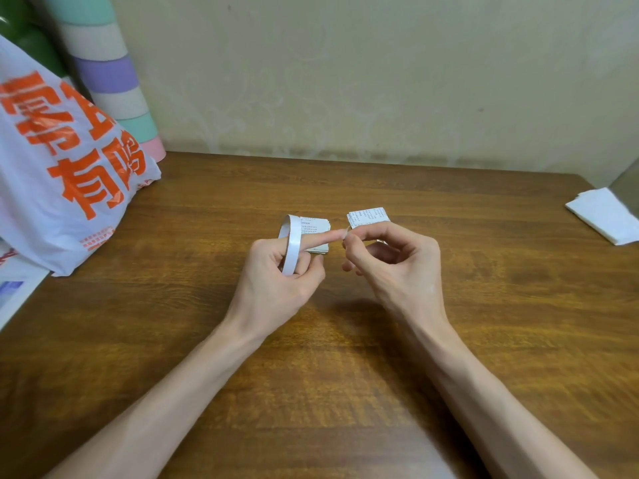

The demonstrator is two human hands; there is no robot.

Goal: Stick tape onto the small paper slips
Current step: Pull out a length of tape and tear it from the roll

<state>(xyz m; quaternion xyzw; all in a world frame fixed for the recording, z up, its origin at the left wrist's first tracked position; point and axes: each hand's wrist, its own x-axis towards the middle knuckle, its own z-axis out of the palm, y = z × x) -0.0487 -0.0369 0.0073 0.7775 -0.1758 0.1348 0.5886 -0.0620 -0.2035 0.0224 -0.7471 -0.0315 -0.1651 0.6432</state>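
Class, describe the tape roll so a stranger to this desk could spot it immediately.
At the middle of the wooden table, find the left hand. The white tape roll hangs as a thin ring round its outstretched index finger. Unlike the flat printed paper slips behind it, it is a plain glossy hoop.

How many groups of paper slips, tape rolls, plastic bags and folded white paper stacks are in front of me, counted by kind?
Paper slip groups: 2, the left pile and the right one
Tape rolls: 1
Plastic bags: 1
Folded white paper stacks: 1
Total: 5
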